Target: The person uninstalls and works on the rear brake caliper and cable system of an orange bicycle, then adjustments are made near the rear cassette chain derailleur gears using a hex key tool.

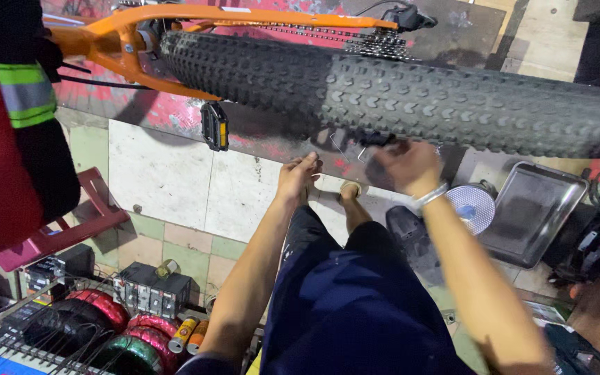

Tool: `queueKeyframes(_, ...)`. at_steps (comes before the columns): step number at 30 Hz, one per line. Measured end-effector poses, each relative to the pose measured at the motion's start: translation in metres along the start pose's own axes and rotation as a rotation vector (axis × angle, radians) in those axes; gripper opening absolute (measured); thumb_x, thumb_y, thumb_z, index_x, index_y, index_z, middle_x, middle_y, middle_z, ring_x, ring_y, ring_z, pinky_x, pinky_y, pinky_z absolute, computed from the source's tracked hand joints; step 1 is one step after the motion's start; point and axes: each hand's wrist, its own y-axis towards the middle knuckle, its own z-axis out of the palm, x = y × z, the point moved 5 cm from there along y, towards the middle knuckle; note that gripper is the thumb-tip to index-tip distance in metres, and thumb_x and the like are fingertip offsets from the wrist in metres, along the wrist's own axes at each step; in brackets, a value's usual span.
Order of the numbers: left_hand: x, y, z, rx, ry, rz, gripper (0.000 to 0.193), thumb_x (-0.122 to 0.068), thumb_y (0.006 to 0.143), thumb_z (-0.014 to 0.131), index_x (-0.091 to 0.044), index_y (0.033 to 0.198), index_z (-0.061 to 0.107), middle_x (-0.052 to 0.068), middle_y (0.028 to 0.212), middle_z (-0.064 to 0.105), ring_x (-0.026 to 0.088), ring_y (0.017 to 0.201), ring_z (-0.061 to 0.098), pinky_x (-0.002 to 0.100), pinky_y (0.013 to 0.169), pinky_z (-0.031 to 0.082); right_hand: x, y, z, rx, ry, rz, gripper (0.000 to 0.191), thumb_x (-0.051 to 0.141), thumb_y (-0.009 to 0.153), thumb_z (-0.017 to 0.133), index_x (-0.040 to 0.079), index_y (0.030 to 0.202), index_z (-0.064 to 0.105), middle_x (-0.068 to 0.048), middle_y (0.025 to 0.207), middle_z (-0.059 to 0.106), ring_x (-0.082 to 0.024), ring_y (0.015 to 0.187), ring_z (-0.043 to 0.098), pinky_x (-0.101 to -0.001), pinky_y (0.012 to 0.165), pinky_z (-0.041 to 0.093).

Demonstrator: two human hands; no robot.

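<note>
A knobby black bicycle tyre (pixel 397 94) on an orange frame (pixel 175 24) runs across the top of the head view, with the chain and sprockets (pixel 376 43) behind it. My left hand (pixel 298 173) is held just under the tyre, fingers loosely apart, nothing seen in it. My right hand (pixel 404 165), with a silver bracelet on the wrist, is up against the tyre's lower edge near a small dark part (pixel 376 139); motion blur hides whether its fingers grip it. A black pedal (pixel 214 126) hangs to the left of my hands.
A metal tray (pixel 532 208) and a round silver disc (pixel 472 207) lie on the tiled floor at right. A person in a red and dark garment with a reflective band (pixel 26 94) stands at left. A red stool (pixel 71 222), coloured rims, cans and boxes crowd the lower left.
</note>
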Motion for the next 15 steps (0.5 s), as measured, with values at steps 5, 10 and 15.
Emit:
queueKeyframes(5, 0.027, 0.063, 0.004, -0.141, 0.705, 0.162, 0.022, -0.011, 0.083, 0.067, -0.007, 0.099, 0.082, 0.006, 0.085, 0.079, 0.022, 0.079, 0.076, 0.035, 0.069, 0.058, -0.044, 0.062, -0.012, 0.151, -0.465, -0.335, 0.053, 0.056, 0.101, 0.057, 0.014, 0.131, 0.068, -0.011, 0.131, 0.070, -0.034, 0.116, 0.064, -0.0453, 0.102, 0.047)
queueKeyframes(10, 0.038, 0.118, 0.047, -0.183, 1.286, 0.651, 0.024, -0.018, 0.079, 0.078, -0.012, 0.102, 0.081, 0.012, 0.097, 0.078, 0.028, 0.091, 0.073, 0.038, 0.078, 0.057, -0.086, 0.048, 0.040, 0.299, -2.336, -1.165, 0.056, 0.055, 0.104, 0.040, 0.022, 0.148, 0.047, -0.010, 0.141, 0.061, -0.041, 0.130, 0.049, -0.0547, 0.110, 0.034)
queueKeyframes(15, 0.062, 0.147, 0.074, -0.161, 1.296, 0.671, 0.021, -0.016, 0.081, 0.077, -0.008, 0.100, 0.079, 0.012, 0.094, 0.077, 0.027, 0.087, 0.073, 0.037, 0.075, 0.057, -0.069, 0.025, 0.048, 0.443, -0.605, -0.483, 0.050, 0.036, 0.096, 0.057, 0.011, 0.140, 0.056, -0.011, 0.130, 0.067, -0.029, 0.119, 0.059, -0.0444, 0.100, 0.045)
